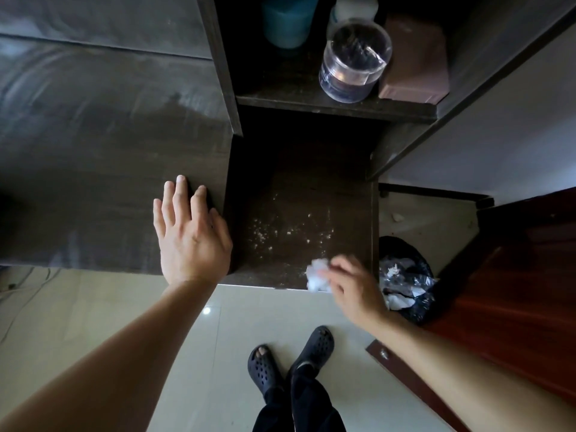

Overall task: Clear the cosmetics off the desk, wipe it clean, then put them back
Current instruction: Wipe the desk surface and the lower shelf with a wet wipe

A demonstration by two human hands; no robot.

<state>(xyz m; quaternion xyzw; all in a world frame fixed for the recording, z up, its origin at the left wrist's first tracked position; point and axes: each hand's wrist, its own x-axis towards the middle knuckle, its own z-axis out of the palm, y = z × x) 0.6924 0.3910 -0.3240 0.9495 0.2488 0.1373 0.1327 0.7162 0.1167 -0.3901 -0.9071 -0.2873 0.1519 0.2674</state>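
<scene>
Wiping dark wooden surface with crumpled white tissue.
Right hand fingers grasp it; left hand flat, released; white crumbs could scatter over edge.

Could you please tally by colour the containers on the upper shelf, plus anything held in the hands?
Teal: 1, the teal cylinder
White: 2, the white bottle and the crumpled tissue pinched by the right hand
Clear: 1, the clear jar
Pinkish-brown: 1, the pinkish-brown box
Total: 5
</scene>
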